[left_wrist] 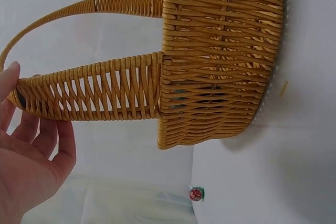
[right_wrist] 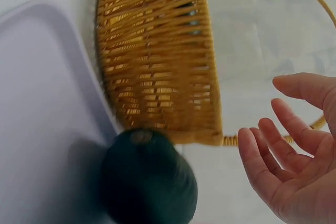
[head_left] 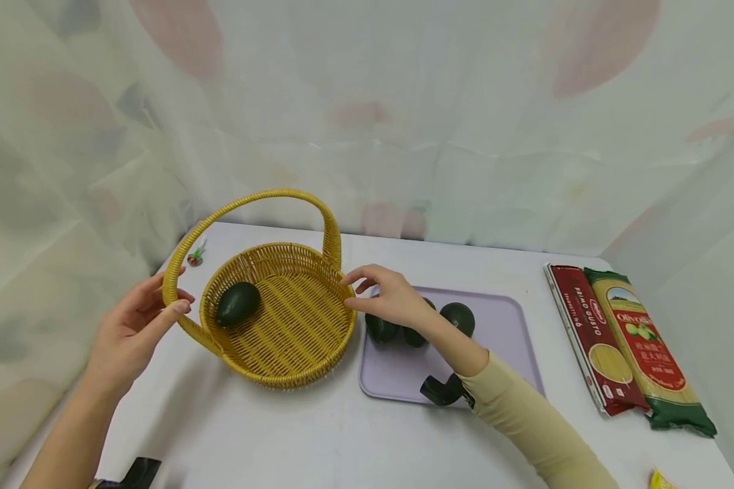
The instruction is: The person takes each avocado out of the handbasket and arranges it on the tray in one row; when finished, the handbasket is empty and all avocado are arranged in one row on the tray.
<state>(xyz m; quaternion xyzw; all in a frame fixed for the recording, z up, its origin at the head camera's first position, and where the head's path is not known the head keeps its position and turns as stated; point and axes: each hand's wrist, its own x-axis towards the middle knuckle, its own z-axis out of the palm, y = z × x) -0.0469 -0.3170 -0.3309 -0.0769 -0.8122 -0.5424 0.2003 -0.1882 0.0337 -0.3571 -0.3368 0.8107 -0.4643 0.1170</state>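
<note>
A yellow wicker basket (head_left: pixel 287 319) with a tall arched handle stands on the white table. One dark green avocado (head_left: pixel 238 304) lies inside it, toward the left wall. The left hand (head_left: pixel 131 329) holds the left side of the handle, thumb on the near side and fingers behind; the left wrist view shows this hand (left_wrist: pixel 37 150) at the handle's upper part. By the basket's right rim is the right hand (head_left: pixel 388 295), fingers spread and slightly bent. In the right wrist view that hand (right_wrist: pixel 302 150) holds nothing. Dark avocados (head_left: pixel 457 318) sit on a lilac tray (head_left: pixel 501 360), partly hidden under the right hand.
Two pasta packs lie at the right, one red (head_left: pixel 596 339) and one green and gold (head_left: pixel 651 350). A small red and green wrapped item (head_left: pixel 196 257) lies behind the basket at left. A yellow wrapper (head_left: pixel 662 481) shows at the bottom right edge. Curtains hang behind the table.
</note>
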